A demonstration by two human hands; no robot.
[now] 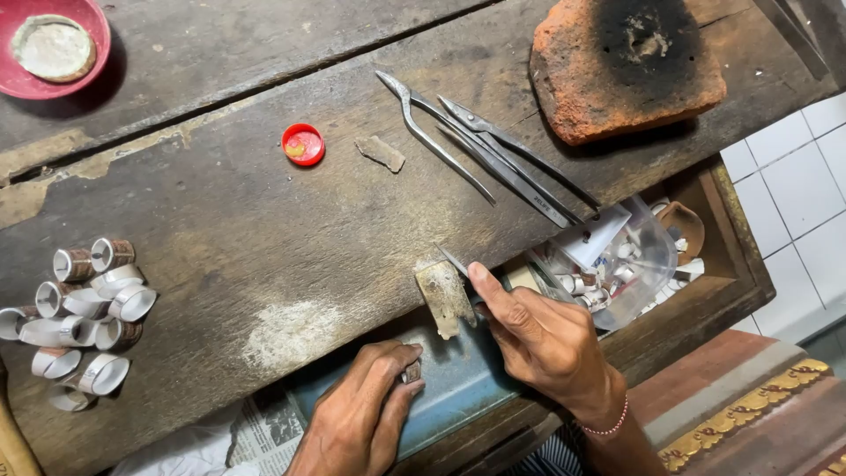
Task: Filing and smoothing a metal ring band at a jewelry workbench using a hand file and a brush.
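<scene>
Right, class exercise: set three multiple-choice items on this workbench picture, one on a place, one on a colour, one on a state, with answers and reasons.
1. Where is the pile of rings?
A. left edge of the bench
B. in the drawer
C. on the brick

2. What colour is the small cap?
A. blue
B. red
C. green

3. How is the right hand occupied?
A. flat and empty
B. lifting the pliers
C. gripping a file

Answers: 1 A, the rings lie clustered at the left. 2 B, it is plainly red. 3 C, its fingers close round a file laid on the wooden peg.
</scene>
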